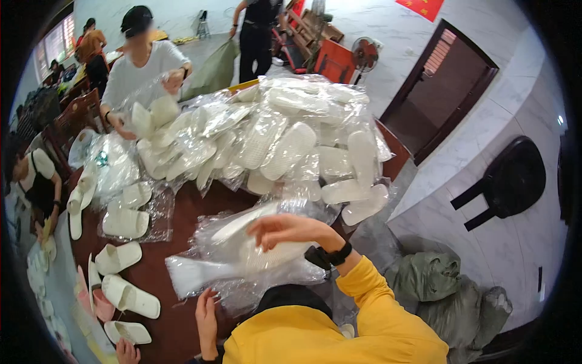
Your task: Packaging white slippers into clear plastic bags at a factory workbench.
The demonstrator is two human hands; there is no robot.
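My right hand [284,232], with a black band at the wrist, hangs over a clear plastic bag [200,276] and the pale slippers [270,255] under it. Its slightly blurred fingers are bent but apart, and I see nothing gripped. Lower left of it, my left hand [207,316] is raised beside the bag's near edge, fingers up and holding nothing visible. Loose white slippers [132,296] lie left of my left hand, along with a pink slipper [103,305]. Another person's hand [127,352] touches the nearest white slipper [126,332].
A big heap of bagged white slippers [291,151] covers the far side of the dark red table [163,267]. A person in white [142,73] handles slippers behind it. Grey-green sacks [430,276] stand at right, near a black chair part [515,176].
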